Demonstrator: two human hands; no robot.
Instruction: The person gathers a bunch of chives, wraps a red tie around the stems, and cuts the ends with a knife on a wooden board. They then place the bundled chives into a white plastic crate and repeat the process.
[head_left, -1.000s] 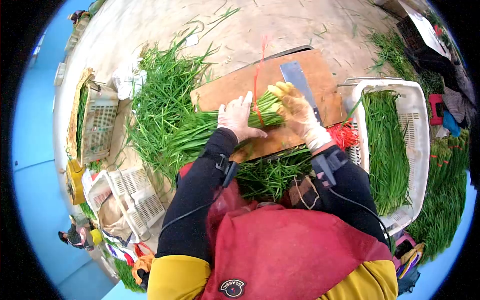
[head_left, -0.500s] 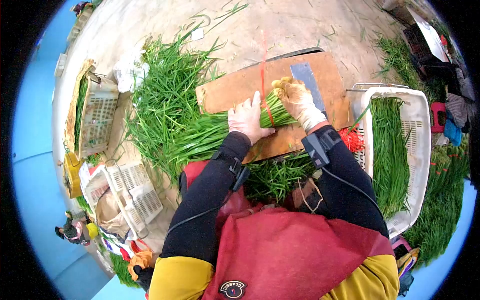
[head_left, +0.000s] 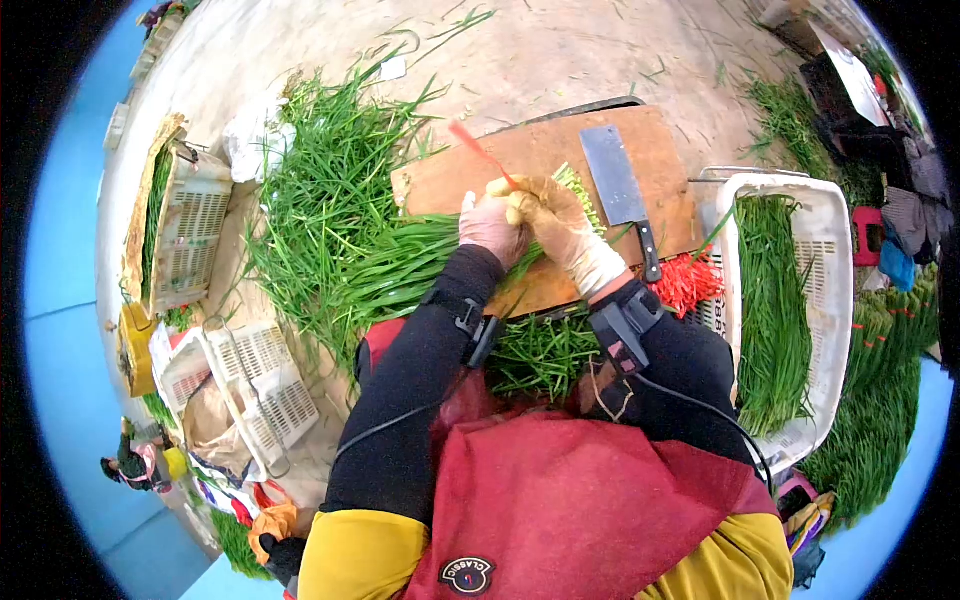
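Note:
A bundle of green chives (head_left: 395, 262) lies across a wooden board (head_left: 470, 172), its pale cut ends (head_left: 572, 188) showing past my hands. My gloved right hand (head_left: 562, 228) is closed on a red tie (head_left: 482, 152), whose loose end sticks up to the left. Against it, over the bundle, my gloved left hand (head_left: 493, 228) is closed, and what its fingers grip is hidden. A cleaver (head_left: 614, 180) with a black handle rests on the board to the right of my hands.
Loose chives (head_left: 335, 170) are heaped on the left. On the right stands a white crate (head_left: 842, 330) with chives in it, beside a pile of red ties (head_left: 688, 284). White baskets (head_left: 262, 385) stand on the left, and a person (head_left: 140, 458) is far left.
My hands have come together over the bundle. The red tie, upright before, now leans left from my right fingers. My right hand has moved off the cleaver, exposing its handle.

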